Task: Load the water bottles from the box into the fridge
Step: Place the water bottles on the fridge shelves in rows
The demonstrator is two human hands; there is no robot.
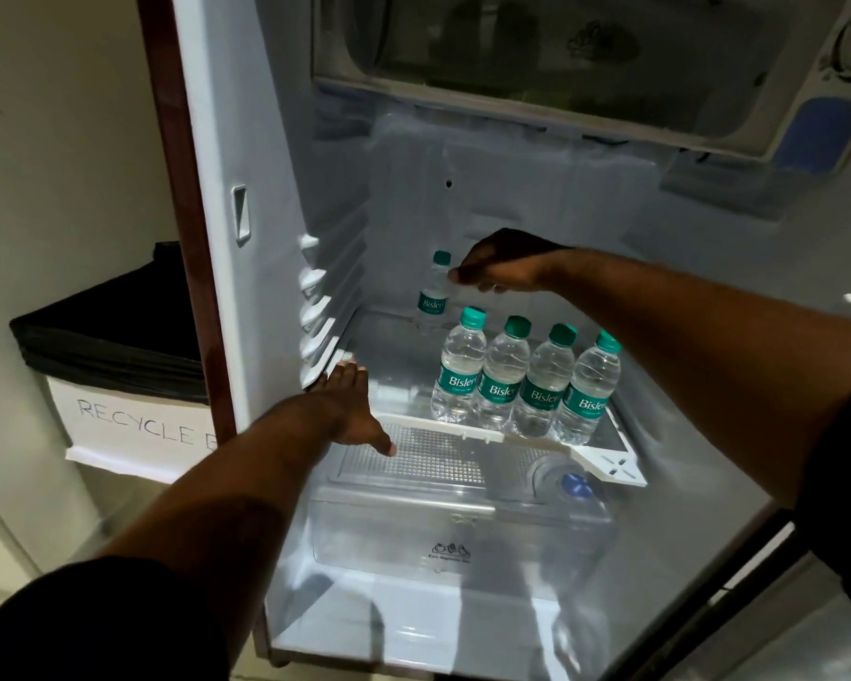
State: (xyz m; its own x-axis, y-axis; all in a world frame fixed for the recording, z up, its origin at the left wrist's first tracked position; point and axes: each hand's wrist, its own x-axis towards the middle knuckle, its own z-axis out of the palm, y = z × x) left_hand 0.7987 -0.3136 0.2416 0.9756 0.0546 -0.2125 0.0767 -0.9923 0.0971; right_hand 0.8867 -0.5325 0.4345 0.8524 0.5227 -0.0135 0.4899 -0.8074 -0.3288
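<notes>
Fridge shelf (394,366), rear water bottle (433,302) just beside fingers (459,276) of right hand (507,265)

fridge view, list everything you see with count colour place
clear fridge shelf with white front trim: one, mid fridge
small plastic water bottles: five, clear with green caps, four in a front row on the shelf, one behind at back left
clear plastic crisper drawer: one, under the shelf
freezer compartment: one, white-framed, top
bin labelled RECYCLE with black liner: one, white and black, left of fridge
left hand: fingers straight, at shelf's left front edge
right hand: fingertips at back bottle's neck, grip unclear
</notes>
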